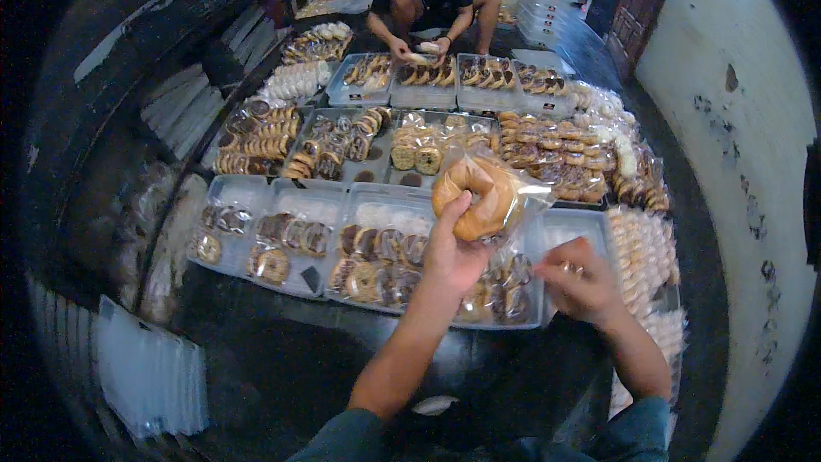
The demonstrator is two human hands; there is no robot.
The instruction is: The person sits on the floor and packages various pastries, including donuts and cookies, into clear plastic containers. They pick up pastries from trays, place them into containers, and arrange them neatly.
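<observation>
My left hand [458,260] holds up a plain ring doughnut [481,196] in a clear plastic wrapper, its thumb against the front near the hole. The wrapper's loose end [535,192] sticks out to the right. My right hand [580,279] is blurred and bent inward, apart from the doughnut, over the right side of the front boxes. Whether it holds anything is not plain. Below the hands, a translucent plastic box [532,317] contains wrapped, chocolate-topped doughnuts [510,289]. Another such box [340,289] stands to its left, with similar doughnuts inside.
Across from me a squatting person [420,13] holds pale pieces over filled boxes [359,99]. Trays of wrapped doughnuts [555,147] fill the middle. Box lids [151,366] stand at the lower left. Stacked boxes [545,3] rise at the back, near a wall [725,77] on the right.
</observation>
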